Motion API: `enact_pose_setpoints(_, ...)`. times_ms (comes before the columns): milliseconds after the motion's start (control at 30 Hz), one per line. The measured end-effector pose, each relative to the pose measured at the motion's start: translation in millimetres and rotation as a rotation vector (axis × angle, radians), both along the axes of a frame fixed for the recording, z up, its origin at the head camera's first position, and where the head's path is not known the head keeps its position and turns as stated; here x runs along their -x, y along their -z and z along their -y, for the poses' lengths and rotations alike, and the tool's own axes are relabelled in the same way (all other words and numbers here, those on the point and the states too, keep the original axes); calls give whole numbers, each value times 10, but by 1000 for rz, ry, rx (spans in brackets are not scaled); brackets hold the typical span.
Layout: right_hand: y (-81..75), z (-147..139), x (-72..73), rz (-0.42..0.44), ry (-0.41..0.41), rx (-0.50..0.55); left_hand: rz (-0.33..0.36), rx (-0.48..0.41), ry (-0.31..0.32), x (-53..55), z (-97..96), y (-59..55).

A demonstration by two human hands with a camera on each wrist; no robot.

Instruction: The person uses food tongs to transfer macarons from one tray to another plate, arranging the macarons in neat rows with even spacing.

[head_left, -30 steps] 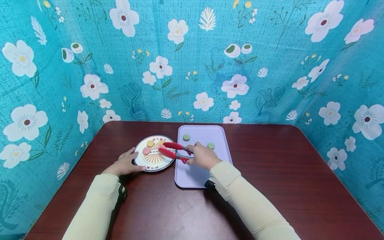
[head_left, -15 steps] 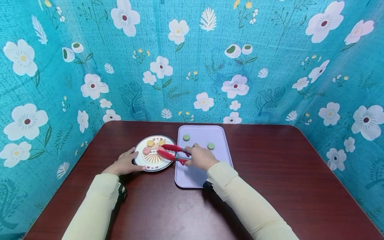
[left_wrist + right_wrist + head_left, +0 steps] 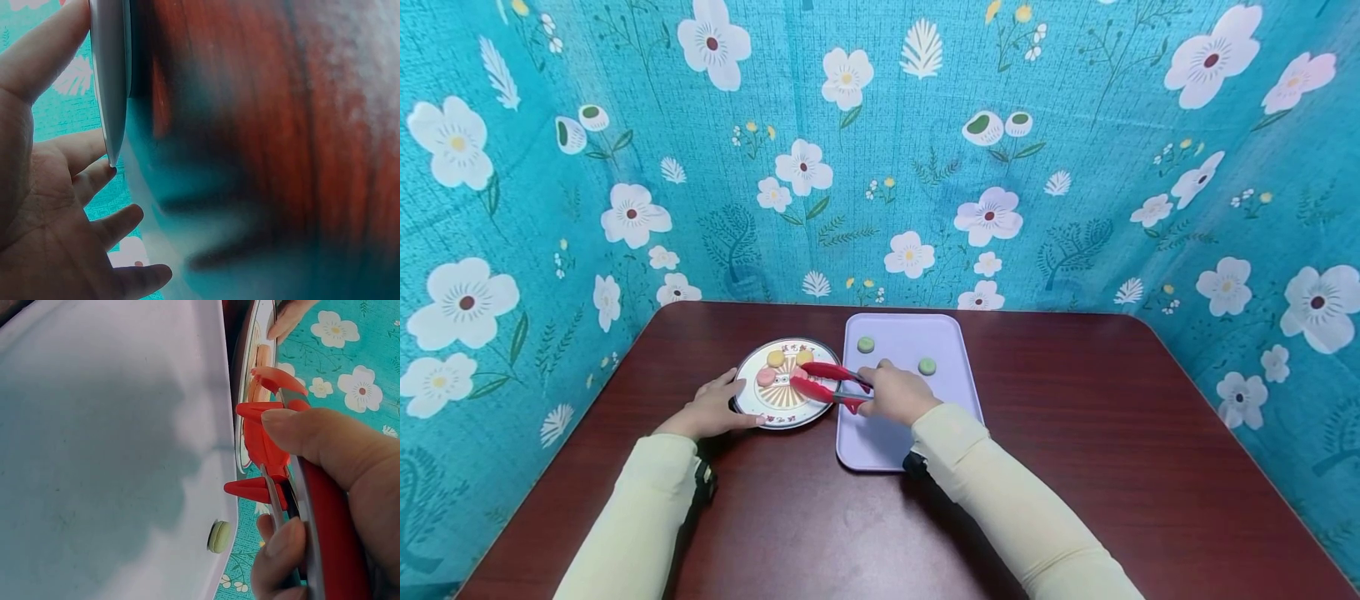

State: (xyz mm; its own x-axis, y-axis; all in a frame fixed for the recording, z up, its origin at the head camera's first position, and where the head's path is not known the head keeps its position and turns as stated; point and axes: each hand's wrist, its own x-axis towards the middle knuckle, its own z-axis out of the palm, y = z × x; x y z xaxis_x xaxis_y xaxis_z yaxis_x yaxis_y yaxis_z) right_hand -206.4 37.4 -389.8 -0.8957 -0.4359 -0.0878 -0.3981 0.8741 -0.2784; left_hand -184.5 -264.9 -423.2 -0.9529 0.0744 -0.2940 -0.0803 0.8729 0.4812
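The red-and-metal tongs [image 3: 822, 392] were gripped in the right hand [image 3: 898, 393], aimed left, tips held apart around a round pink macaron [image 3: 799, 373] on the plate; contact couldn't be confirmed. The white, sunburst-printed plate [image 3: 808, 412] was laid flat, touched along its left rim by the left hand [image 3: 711, 410]. Two yellow macarons [image 3: 776, 358] and a second pink one [image 3: 767, 377] were also carried on it.

Plate [image 3: 812, 407]: on table [image 3: 1112, 417], left of tray [image 3: 868, 442]; my left hand [image 3: 715, 408] at its left rim.
Macarons [image 3: 766, 377]: some on plate, two on tray.
Tongs [image 3: 820, 391]: in my right hand [image 3: 901, 395], ends over plate.
Curtain [image 3: 880, 208]: behind table.
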Motion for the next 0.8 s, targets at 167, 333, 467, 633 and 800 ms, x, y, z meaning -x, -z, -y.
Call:
enact_pose_setpoints(167, 0, 16, -4, 7, 3, -11, -1, 16, 6, 7, 2, 2)
enact_pose_setpoints(333, -12, 26, -3, 21, 8, -7, 9, 8, 2, 9, 3, -8)
enact_pose_setpoints(467, -16, 28, 3, 25, 12, -4, 4, 21, 11, 17, 2, -2)
enact_pose_setpoints(633, -22, 39, 11, 27, 10, -17, -2, 29, 12, 20, -2, 5)
enact_pose_setpoints(800, -26, 53, 14, 19, 5, -36, -7, 26, 12, 16, 0, 0)
